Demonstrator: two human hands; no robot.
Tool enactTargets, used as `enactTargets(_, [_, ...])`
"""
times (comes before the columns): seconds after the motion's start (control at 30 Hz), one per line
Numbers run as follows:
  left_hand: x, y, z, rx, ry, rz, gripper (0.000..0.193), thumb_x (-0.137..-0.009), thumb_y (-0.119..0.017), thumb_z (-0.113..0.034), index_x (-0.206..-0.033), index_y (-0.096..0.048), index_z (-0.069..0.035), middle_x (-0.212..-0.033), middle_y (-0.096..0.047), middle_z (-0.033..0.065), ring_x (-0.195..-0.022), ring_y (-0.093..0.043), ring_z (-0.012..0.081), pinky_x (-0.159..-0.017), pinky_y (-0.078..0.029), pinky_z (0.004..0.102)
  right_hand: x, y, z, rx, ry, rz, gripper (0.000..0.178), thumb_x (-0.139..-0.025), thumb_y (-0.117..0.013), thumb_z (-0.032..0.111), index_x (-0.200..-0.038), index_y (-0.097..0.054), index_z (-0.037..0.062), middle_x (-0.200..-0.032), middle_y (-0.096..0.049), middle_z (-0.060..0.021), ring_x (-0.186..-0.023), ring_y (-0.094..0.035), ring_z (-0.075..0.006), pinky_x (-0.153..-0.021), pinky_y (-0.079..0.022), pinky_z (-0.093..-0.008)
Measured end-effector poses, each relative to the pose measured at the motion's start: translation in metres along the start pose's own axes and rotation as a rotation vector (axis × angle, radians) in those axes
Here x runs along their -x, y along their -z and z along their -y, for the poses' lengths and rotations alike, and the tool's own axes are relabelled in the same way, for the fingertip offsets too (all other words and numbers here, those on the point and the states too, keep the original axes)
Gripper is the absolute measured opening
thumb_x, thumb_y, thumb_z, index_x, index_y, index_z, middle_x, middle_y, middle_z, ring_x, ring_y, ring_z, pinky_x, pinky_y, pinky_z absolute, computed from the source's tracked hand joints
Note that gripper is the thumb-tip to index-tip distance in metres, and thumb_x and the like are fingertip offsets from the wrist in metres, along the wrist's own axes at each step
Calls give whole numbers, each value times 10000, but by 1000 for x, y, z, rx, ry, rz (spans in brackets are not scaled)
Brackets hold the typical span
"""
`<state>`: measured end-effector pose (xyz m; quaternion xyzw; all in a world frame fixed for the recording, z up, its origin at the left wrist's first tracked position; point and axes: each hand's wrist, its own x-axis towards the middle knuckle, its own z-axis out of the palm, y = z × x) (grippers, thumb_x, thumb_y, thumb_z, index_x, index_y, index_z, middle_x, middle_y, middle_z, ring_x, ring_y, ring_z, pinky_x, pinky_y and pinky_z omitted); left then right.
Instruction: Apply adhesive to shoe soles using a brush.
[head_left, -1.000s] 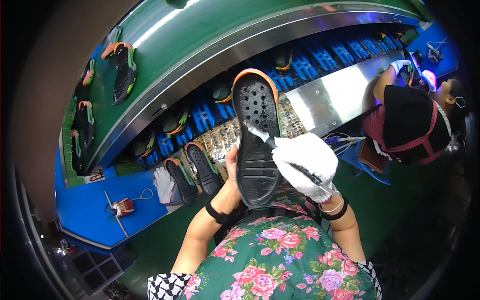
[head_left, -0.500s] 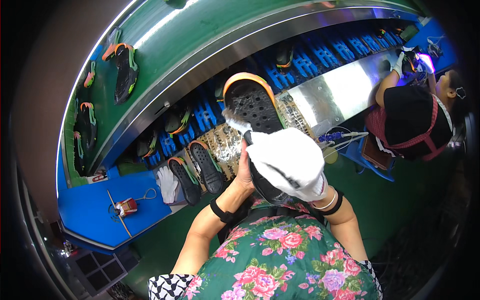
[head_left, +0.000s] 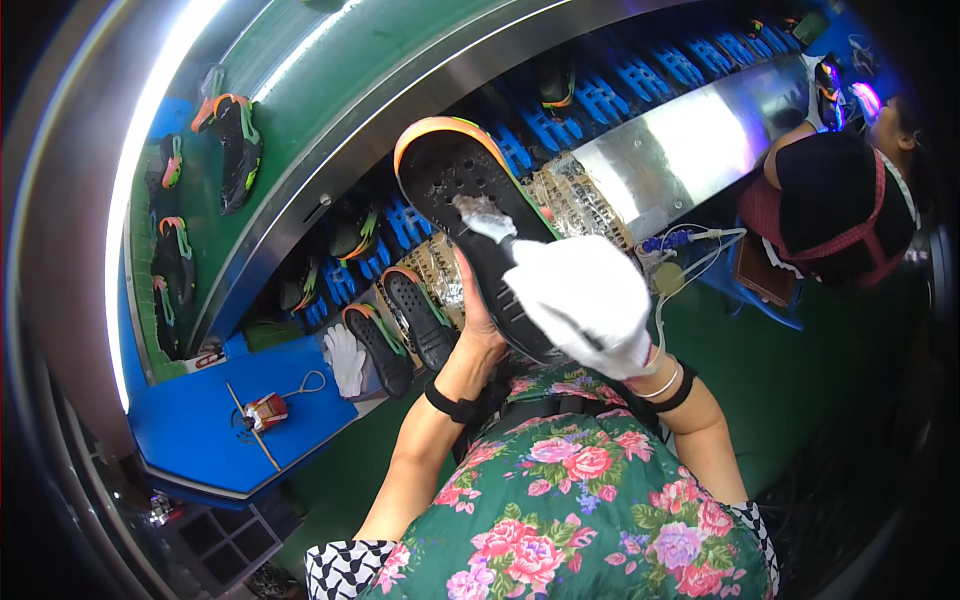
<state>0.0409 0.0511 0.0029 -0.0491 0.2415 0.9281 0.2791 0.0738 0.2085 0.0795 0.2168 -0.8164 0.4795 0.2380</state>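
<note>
1. A person's bare left hand (head_left: 478, 310) grips a black shoe sole with an orange rim (head_left: 470, 215) from beneath, holding it tilted up over the workbench.
2. The white-gloved right hand (head_left: 590, 300) is clenched around a small brush (head_left: 483, 215), its bristles touching the sole's tread.
3. Two more soles (head_left: 400, 335) and a spare white glove (head_left: 346, 358) lie on the bench just below.
4. A co-worker (head_left: 835, 205) sits to the right.

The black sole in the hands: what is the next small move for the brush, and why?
Probably a short stroke of the brush toward the toe. The gloved right hand holds its bristles on the middle of the black sole, which the bare left hand props up from below, and the orange-rimmed toe part lies just beyond the bristles.
</note>
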Motion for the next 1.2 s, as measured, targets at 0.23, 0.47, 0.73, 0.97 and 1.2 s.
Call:
enactTargets(0.23, [-7,4,-1,166,36,170,1107,-819,-512,-861,-1574,-295,-81,-1457,-519,188,-1329,-521,447,-1069,-473,631,16,-16,-8,-203,-116,-105,267,-745,-793,-37,-992,-772,65,-995,-764,-110,-947,-723,-267,-908,-560,-411])
enactTargets(0.47, [-17,18,-13,250,128,369,1046,-824,-496,-870,-1566,-326,-152,-1432,-533,255,-1238,-555,537,-975,-509,672,16,-20,-1,-238,36,-29,310,-777,-797,15,-1079,-777,79,-1055,-762,-115,-910,-729,-286,-796,-570,-380])
enactTargets(0.73, [-21,12,-24,346,90,279,942,-842,-507,-846,-1538,-391,-222,-1426,-503,344,-1152,-588,578,-942,-521,672,30,-30,-6,-107,101,3,277,-856,-730,52,-1132,-747,78,-1115,-739,-110,-946,-713,-270,-775,-573,-373])
enactTargets(0.97, [-29,35,-29,364,32,365,904,-877,-505,-807,-1554,-343,-231,-1429,-486,364,-1152,-580,612,-911,-540,695,32,-22,-11,-186,33,-14,315,-806,-787,29,-1118,-757,71,-1042,-756,-107,-933,-714,-300,-796,-568,-388])
enactTargets(1.2, [-28,47,-32,360,3,366,745,-942,-639,-584,-1583,-334,-359,-1560,-392,234,-1322,-450,564,-988,-512,661,45,-30,-10,-404,-92,-24,275,-799,-839,83,-1065,-770,104,-1090,-766,-96,-913,-736,-275,-795,-590,-376])
